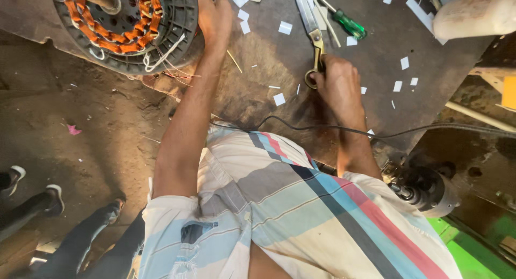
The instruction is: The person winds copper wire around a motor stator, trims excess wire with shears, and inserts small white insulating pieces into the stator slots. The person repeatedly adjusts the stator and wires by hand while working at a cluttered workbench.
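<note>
Scissors (312,31) lie on the dark workbench (269,69), right hand (337,80) closed around their brass handles. Left hand (214,15) rests flat, fingers apart, against the motor stator (126,26) with orange windings.

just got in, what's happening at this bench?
A person in a striped shirt leans over a dark worktable. The left hand rests on the rim of a round motor stator with orange copper windings, loose wire ends trailing from it. The right hand grips the brass handles of a pair of scissors lying on the table. A green-handled screwdriver lies beyond, with small white paper slips scattered about. A black cable runs across the table's near edge.
</note>
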`<state>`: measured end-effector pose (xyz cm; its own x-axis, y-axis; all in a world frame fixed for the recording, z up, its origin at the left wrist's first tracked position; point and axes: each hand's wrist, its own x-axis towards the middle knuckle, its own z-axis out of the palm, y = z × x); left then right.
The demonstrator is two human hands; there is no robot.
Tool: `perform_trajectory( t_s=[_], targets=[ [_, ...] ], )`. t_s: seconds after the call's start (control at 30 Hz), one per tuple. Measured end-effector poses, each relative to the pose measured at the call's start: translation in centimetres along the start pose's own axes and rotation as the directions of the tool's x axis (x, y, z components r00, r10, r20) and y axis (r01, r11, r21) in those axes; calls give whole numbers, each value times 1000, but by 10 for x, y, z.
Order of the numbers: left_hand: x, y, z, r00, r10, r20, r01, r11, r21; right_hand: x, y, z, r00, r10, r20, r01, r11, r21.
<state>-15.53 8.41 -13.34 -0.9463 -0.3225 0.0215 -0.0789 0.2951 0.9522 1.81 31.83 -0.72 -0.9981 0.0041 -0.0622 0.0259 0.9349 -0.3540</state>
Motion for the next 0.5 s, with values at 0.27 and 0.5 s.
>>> perform_trajectory(
  t_s=[0.27,0.5],
  targets=[
    [-73,21,-65,886,409,219,-397,913,-97,110,-78,66,838,-530,-133,535,845,-1],
    [-106,-42,-182,965,-121,235,175,959,-224,87,-75,86,837,-534,-120,528,845,-82]
  ],
)
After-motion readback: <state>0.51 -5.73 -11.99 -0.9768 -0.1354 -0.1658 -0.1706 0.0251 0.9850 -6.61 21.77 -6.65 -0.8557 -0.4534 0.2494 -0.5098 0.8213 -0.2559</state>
